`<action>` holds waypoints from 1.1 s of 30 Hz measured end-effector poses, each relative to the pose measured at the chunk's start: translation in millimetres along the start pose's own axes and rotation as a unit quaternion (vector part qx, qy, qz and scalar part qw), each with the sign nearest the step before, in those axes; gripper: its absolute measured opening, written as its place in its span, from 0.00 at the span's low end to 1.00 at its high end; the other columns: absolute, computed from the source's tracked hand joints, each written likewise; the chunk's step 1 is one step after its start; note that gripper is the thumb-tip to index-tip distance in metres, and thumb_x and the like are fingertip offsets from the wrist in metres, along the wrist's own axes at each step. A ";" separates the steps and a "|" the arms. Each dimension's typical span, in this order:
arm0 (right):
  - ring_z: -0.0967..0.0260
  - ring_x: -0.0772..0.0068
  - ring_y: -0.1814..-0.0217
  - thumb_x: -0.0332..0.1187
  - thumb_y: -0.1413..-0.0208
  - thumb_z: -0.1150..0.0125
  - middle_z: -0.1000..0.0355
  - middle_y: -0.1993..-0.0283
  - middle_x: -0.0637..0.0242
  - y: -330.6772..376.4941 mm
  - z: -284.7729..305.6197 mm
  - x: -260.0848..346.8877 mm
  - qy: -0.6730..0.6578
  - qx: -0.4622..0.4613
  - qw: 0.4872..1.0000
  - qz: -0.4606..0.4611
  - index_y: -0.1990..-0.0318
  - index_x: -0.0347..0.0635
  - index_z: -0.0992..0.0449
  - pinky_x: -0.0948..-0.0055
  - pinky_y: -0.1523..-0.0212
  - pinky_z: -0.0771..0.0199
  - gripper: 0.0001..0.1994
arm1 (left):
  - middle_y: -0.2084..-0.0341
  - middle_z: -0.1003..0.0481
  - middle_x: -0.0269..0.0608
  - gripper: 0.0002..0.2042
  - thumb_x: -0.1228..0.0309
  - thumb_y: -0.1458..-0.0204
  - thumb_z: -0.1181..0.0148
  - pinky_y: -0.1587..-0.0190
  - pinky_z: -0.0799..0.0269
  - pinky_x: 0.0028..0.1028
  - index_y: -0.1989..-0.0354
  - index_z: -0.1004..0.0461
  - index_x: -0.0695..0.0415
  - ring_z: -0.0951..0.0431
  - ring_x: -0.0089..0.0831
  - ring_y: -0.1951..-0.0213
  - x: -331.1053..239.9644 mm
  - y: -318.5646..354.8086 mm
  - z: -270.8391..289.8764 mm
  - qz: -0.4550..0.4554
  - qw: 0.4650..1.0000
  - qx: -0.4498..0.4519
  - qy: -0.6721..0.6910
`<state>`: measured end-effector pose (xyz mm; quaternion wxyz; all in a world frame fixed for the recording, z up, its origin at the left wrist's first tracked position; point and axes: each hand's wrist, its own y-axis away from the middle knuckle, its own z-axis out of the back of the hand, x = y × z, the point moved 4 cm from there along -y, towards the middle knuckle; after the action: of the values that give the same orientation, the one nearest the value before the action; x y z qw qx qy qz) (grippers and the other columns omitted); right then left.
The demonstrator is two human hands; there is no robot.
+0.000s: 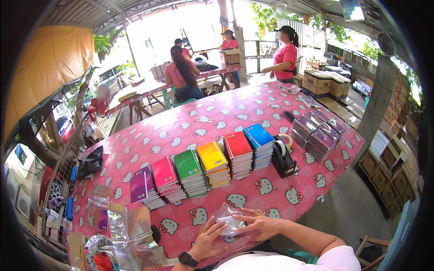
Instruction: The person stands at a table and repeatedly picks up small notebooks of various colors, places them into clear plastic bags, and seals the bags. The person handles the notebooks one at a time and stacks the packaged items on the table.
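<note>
Clear plastic bags (229, 224) lie on the pink tablecloth in front of me. My left hand (208, 239) rests at their left edge, fingers stretched out and apart. From the right, my right hand (260, 224) lays its spread fingers over the plastic. Beyond my hands stands a row of spiral notebook stacks: purple (143, 186), pink (166, 175), green (189, 167), yellow (211, 158), red (238, 149) and blue (260, 137). A black tape dispenser (284, 160) sits at the right end of the row.
Wrapped purple notebook bundles (318, 135) stand at the table's right. Loose clear plastic (131, 230) and a black bag (90, 162) lie on the left. Several people in pink shirts are farther off, one person (285, 54) near cartons (317, 82). A pillar (377, 108) rises at right.
</note>
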<state>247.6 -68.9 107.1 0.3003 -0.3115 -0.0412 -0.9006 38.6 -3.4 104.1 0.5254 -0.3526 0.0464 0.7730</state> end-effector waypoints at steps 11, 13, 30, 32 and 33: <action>0.73 0.42 0.27 0.31 0.68 0.34 0.67 0.27 0.66 -17.7 -0.6 -1.8 0.006 0.004 0.999 0.033 0.43 0.75 0.33 0.35 0.38 0.62 0.38 | 0.39 0.41 0.37 0.34 0.67 0.65 0.32 0.38 0.49 0.46 0.43 0.33 0.45 0.49 0.49 0.36 4.3 -12.7 -3.3 -0.023 1.000 0.014 0.012; 0.73 0.42 0.28 0.32 0.67 0.34 0.66 0.27 0.66 -18.3 2.7 -1.4 0.042 0.001 0.998 0.036 0.44 0.76 0.33 0.35 0.39 0.61 0.37 | 0.40 0.40 0.38 0.33 0.69 0.66 0.33 0.39 0.46 0.47 0.44 0.32 0.46 0.46 0.50 0.38 1.1 -7.0 -16.7 -0.002 0.997 -0.044 -0.058; 0.39 0.64 0.44 0.31 0.55 0.37 0.30 0.46 0.76 -6.2 -3.8 -11.3 0.027 -0.266 0.963 0.032 0.54 0.53 0.24 0.64 0.43 0.43 0.18 | 0.44 0.38 0.45 0.36 0.71 0.69 0.33 0.38 0.48 0.44 0.43 0.37 0.56 0.46 0.50 0.38 2.3 16.0 -28.3 -0.010 0.993 -0.117 -0.020; 0.42 0.61 0.41 0.29 0.56 0.38 0.34 0.42 0.76 -3.8 0.1 -12.0 0.025 -0.223 0.974 0.034 0.51 0.58 0.26 0.59 0.42 0.45 0.21 | 0.43 0.38 0.43 0.35 0.71 0.68 0.33 0.38 0.47 0.43 0.44 0.35 0.56 0.47 0.48 0.37 -1.1 22.0 -27.8 0.020 0.991 -0.132 0.031; 0.43 0.60 0.40 0.28 0.57 0.38 0.35 0.40 0.76 -1.3 0.5 -11.5 0.028 -0.207 0.977 0.034 0.51 0.59 0.26 0.57 0.41 0.46 0.22 | 0.42 0.39 0.42 0.36 0.70 0.68 0.34 0.38 0.48 0.44 0.43 0.36 0.55 0.48 0.48 0.37 -4.1 21.1 -25.5 0.016 0.994 -0.107 0.010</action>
<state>254.4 -61.8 100.9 0.2611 -0.3424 0.1655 -0.8872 34.2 -27.3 81.2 0.4714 -0.4135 -0.0261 0.7785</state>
